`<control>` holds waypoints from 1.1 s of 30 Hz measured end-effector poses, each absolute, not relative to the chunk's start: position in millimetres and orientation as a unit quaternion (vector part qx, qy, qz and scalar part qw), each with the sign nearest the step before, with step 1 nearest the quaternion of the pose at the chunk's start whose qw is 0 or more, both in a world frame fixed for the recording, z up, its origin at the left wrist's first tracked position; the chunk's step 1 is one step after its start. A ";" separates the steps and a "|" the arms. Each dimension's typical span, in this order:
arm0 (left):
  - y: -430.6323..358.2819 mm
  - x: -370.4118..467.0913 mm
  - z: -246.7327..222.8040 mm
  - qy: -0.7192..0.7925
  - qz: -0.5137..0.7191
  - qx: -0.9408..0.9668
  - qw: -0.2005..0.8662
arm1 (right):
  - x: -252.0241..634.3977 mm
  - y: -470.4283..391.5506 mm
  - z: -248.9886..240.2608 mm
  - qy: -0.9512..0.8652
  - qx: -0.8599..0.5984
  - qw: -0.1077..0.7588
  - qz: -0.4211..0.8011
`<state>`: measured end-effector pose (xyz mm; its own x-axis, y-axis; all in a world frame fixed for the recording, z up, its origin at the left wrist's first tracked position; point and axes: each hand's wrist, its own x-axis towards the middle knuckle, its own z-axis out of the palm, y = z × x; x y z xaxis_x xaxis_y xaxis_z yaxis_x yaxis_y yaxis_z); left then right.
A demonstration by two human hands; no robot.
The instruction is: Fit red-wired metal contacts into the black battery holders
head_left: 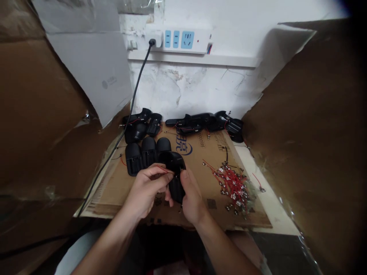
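Observation:
Above the front of the cardboard, my right hand (192, 194) is closed around the right side of a black plastic housing (176, 187), its thumb near the edge. My left hand (150, 187) pinches a thin red wire (163, 168) between thumb and forefinger, against the housing's left side. Where the wire's end goes is hidden by the fingers. Just behind my left hand, several similar black housings (133, 158) stand in a row, hollow sides showing. Right of my hands lies a tangled heap of red wires with small metal contacts (233, 185).
More black housings (197, 121) with wires lie along the wall. A black power cord (126, 126) runs from the wall socket strip (183, 39) down the left side. Cardboard walls (312, 126) enclose both sides. A flat cardboard sheet (197, 164) covers the table.

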<state>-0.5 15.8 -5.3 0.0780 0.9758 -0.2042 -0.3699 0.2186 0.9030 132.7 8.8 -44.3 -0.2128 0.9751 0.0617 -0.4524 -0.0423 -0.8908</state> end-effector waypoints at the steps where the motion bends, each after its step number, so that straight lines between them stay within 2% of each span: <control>1: 16.0 -0.8 -5.6 0.437 0.519 0.347 0.648 | 133.0 8.9 -43.8 -0.425 -0.307 0.546 0.654; 8: 19.1 -4.3 -6.6 0.413 0.492 0.366 0.674 | 130.4 9.1 -42.2 -0.433 -0.300 0.551 0.647; 11: 23.9 -12.3 -0.1 0.397 0.523 0.392 0.644 | 142.6 11.6 -30.7 -0.416 -0.298 0.568 0.645; 14: 31.5 -25.8 3.8 0.434 0.624 0.397 0.515 | 172.9 12.2 -15.4 -0.405 -0.274 0.541 0.684; 16: 36.6 -33.2 1.1 0.488 0.656 0.416 0.399 | 192.6 8.8 -6.7 -0.469 -0.229 0.444 0.729; 18: 40.1 -35.6 -5.5 0.546 0.613 0.486 0.299 | 201.6 2.9 -0.1 -0.590 -0.173 0.300 0.729; 20: 41.4 -32.4 -14.2 0.566 0.522 0.601 0.215 | 198.0 -2.7 4.5 -0.696 -0.117 0.198 0.680; 21: 41.3 -29.4 -18.8 0.558 0.472 0.660 0.174 | 193.5 -4.2 6.5 -0.734 -0.093 0.179 0.648; 23: 40.0 -22.6 -28.1 0.538 0.383 0.746 0.085 | 186.8 -2.4 9.5 -0.768 -0.067 0.201 0.604; 25: 38.1 -16.5 -37.4 0.544 0.303 0.782 0.017 | 190.5 6.6 10.2 -0.752 -0.133 0.308 0.567; 27: 36.0 -11.8 -45.4 0.559 0.252 0.790 -0.022 | 206.8 21.6 5.6 -0.687 -0.318 0.450 0.474; 28: 34.8 -9.6 -48.3 0.562 0.245 0.789 -0.033 | 217.9 30.3 0.7 -0.653 -0.434 0.493 0.378; 29: 33.4 -7.4 -50.2 0.560 0.244 0.791 -0.036 | 229.4 39.1 -5.9 -0.639 -0.534 0.480 0.273; 31: 29.3 -2.4 -50.4 0.550 0.253 0.795 -0.032 | 249.4 54.8 -22.6 -0.650 -0.657 0.364 0.116; 33: 23.5 3.3 -46.6 0.533 0.249 0.809 -0.013 | 260.1 65.8 -39.8 -0.655 -0.707 0.259 0.061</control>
